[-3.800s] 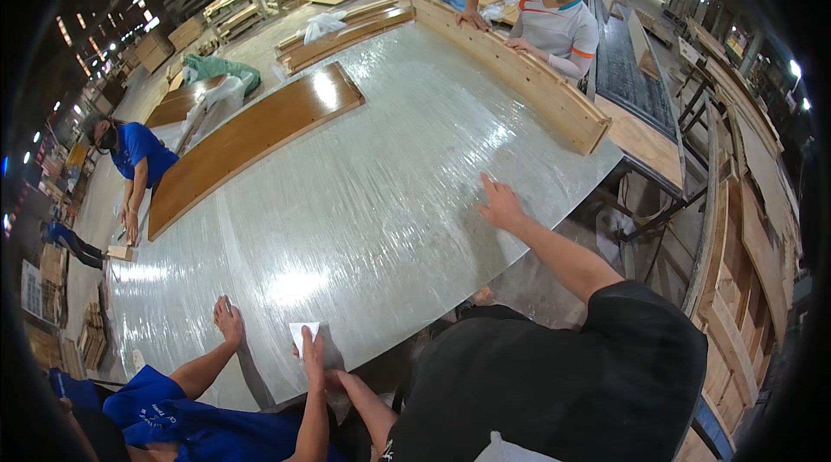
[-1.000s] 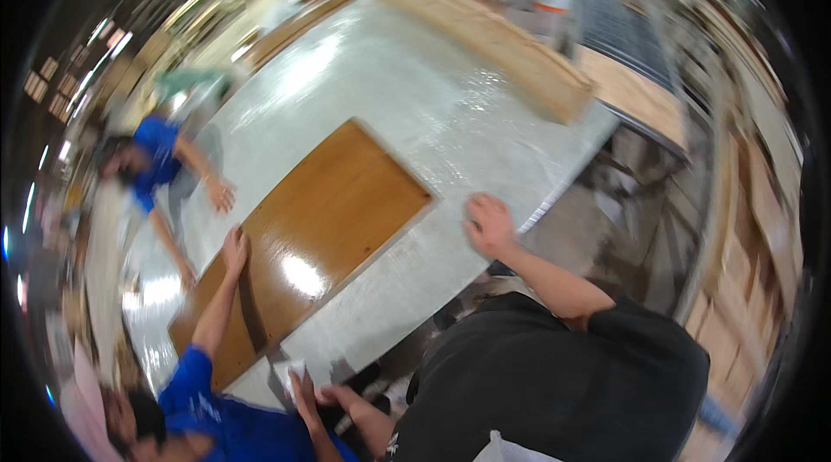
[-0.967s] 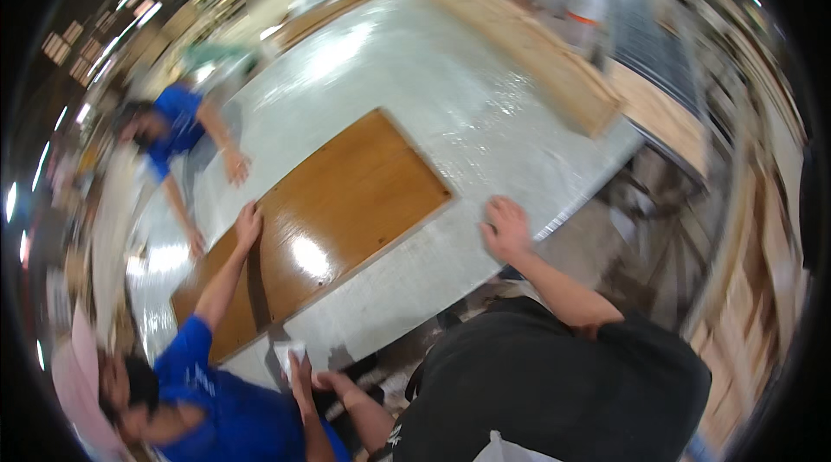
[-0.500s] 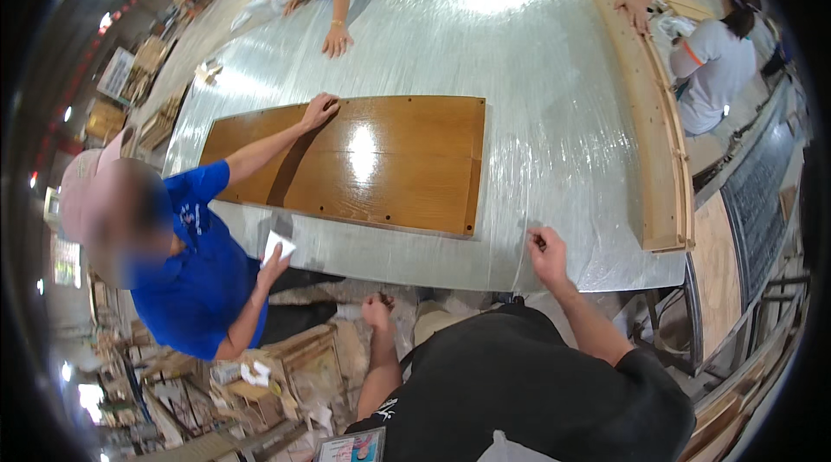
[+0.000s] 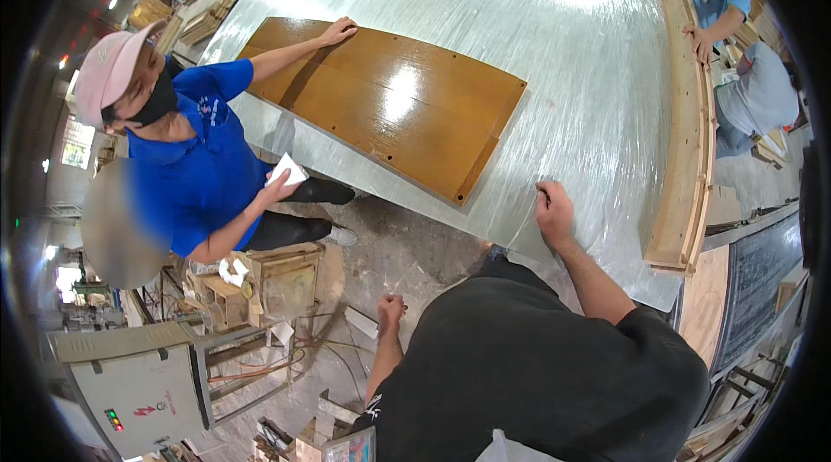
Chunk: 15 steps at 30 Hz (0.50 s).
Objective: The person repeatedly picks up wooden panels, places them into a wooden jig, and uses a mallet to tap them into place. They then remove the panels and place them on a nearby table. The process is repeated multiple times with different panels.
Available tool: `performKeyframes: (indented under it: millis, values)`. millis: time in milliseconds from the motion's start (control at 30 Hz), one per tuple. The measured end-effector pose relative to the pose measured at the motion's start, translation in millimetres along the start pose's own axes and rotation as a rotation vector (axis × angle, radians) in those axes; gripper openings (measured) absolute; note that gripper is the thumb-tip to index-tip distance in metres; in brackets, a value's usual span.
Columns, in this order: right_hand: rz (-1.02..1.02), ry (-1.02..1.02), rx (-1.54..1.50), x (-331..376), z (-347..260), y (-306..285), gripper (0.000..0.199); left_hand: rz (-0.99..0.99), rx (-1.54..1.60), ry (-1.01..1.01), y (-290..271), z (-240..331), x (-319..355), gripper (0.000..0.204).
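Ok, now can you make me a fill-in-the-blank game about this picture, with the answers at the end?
1. The masked co-worker beside the table wears a cap coloured ____.
2. The co-worker's shirt is coloured ____.
3. Between the glossy brown wooden panel and the camera wearer's right hand, the one farther left in the picture is the ____.
4. The camera wearer's left hand is lower in the picture than the camera wearer's ____ hand.

Missing words: pink; blue; panel; right.
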State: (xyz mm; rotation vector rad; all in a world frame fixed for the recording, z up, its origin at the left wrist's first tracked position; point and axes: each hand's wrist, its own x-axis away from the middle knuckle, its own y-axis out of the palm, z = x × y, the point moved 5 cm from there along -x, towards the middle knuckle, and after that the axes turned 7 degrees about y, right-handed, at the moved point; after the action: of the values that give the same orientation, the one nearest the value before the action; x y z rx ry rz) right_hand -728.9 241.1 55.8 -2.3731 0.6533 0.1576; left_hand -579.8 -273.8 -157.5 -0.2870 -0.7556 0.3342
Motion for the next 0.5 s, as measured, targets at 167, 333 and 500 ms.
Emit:
performKeyframes:
  millis: [167, 333, 500]
  values:
    - [-0.042, -0.017, 0.046, 2, 1, 6, 0.014, -0.051, -0.115, 0.021, -1, -67, 44, 0.016]
    - [-0.058, 0.005, -0.018, 6, 21, 6, 0.018, -0.003, -0.013, -0.027, 5, -96, 121, 0.015]
    - [-0.193, -0.014, 0.176, 28, 22, -21, 0.034, 0.036, 0.136, -0.125, 2, -124, 190, 0.014]
